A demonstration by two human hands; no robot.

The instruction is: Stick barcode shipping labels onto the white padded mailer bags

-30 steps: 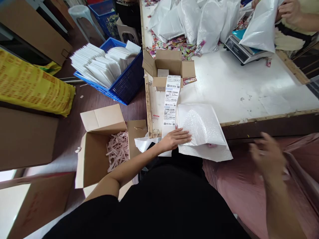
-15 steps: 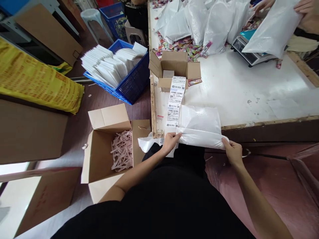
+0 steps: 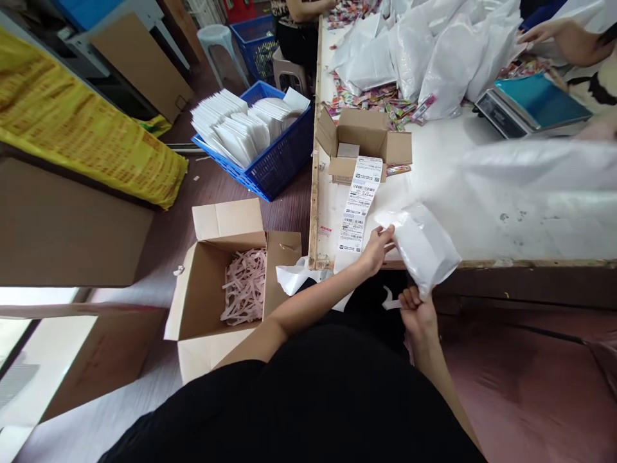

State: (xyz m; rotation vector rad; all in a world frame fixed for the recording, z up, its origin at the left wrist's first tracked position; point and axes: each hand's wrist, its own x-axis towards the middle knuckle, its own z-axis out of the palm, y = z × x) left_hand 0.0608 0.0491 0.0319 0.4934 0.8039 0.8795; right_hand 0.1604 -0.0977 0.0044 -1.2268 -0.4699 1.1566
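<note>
A folded white plastic mailer bag [image 3: 427, 244] is tilted at the table's front edge, between my hands. The fingers of my left hand [image 3: 378, 251] are closed on its left corner. Below the bag, my right hand [image 3: 418, 313] grips the lower corner, with its fingers curled in. A thin white strip [image 3: 391, 303] sticks out leftward from that hand; whether the fingers hold it too I cannot tell. Left of the bag, a band of printed shipping labels [image 3: 357, 212] runs down from a small open carton [image 3: 360, 122] to the table edge.
On the floor at left stand an open cardboard box [image 3: 200, 302] with pink paper strips [image 3: 245, 286] and a blue basket [image 3: 277, 167] of white envelopes. Filled white bags [image 3: 417, 54], small colourful packets [image 3: 385, 106] and a scale [image 3: 535, 103] occupy the far table. A co-worker's arm [image 3: 573, 42] reaches in.
The mailer has turned from lying flat to a tilt, and its lower flap is folded in. My right hand has moved left and down. At right, the co-worker's bag has left the scale.
</note>
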